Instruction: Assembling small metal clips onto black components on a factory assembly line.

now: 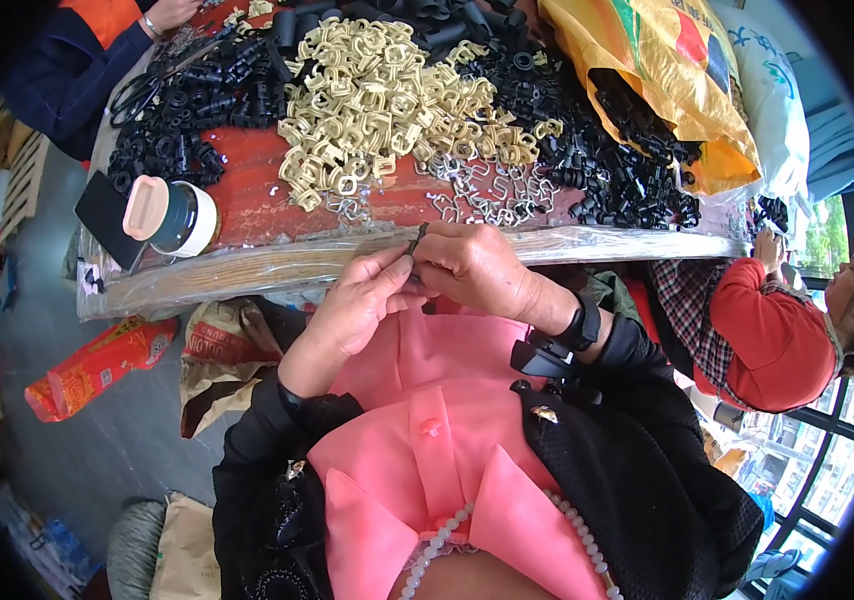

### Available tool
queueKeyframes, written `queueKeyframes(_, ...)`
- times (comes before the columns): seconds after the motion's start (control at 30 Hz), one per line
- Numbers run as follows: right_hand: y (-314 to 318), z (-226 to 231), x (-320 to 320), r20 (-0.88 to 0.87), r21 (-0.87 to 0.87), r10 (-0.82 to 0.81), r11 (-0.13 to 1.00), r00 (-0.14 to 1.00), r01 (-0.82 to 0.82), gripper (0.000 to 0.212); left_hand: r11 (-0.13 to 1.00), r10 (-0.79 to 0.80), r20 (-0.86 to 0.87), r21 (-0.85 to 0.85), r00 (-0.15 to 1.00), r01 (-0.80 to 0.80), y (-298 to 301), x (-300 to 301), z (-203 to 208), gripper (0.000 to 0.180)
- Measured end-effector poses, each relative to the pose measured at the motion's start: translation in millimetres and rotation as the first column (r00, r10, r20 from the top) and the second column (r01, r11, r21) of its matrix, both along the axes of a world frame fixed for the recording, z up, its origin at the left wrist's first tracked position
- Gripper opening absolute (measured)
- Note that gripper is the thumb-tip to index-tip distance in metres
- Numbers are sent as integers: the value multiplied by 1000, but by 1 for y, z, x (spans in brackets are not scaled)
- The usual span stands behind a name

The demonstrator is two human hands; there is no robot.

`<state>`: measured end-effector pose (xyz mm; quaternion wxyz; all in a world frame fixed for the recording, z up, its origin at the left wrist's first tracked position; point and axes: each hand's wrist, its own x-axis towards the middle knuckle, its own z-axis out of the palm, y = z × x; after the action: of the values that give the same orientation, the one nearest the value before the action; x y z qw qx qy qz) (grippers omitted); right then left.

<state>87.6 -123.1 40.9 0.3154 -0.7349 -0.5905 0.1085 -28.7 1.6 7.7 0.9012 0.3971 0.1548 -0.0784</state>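
Observation:
Both hands meet at the table's near edge, in front of my pink top. My left hand (355,298) is closed in a pinch, thumb against the fingers. My right hand (475,262) curls beside it, fingertips touching the left ones. A small dark bent piece (417,239) sticks up between the fingertips of both hands; its exact kind is too small to tell. Just beyond lie silvery bent-wire clips (502,190) in a loose spread. Behind them rises a heap of cream-coloured plastic buckle-like parts (367,100).
Black plastic parts (637,185) are piled right and left of the cream heap. A lidded cup (187,218) and a dark phone-like slab (107,220) stand at left. A yellow sack (667,80) leans at right. Co-workers sit at right, in a red sleeve (772,335), and far left.

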Motion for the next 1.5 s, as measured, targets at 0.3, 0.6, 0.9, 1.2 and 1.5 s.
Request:
queueKeyframes(0.3, -10, 2, 28, -242, 111, -30, 992, 970, 58, 9, 984, -4, -23, -180, 1000, 0, 0, 8, 2, 26)
queueKeyframes(0.6, -18, -31, 65, 201, -205, -240, 938, 950, 280, 10, 971, 3, -2, -241, 1000, -3, 0, 9, -8, 28)
queueKeyframes(0.9, -23, -33, 74, 60, 138, -313, 943, 948, 303, 12, 973, 47, -4, -224, 999, -47, 2, 8, -8, 25)
queueKeyframes(1.2, -22, -22, 39, -841, -161, -206, 978, 499, 133, 20, 967, 90, 59, -243, 994, -73, 1, 10, -3, 29)
queueKeyframes(1.5, -11, -22, 22, -967, -106, -99, 994, 235, -16, 21, 966, 41, 143, -260, 989, -3, -5, 12, 5, 35)
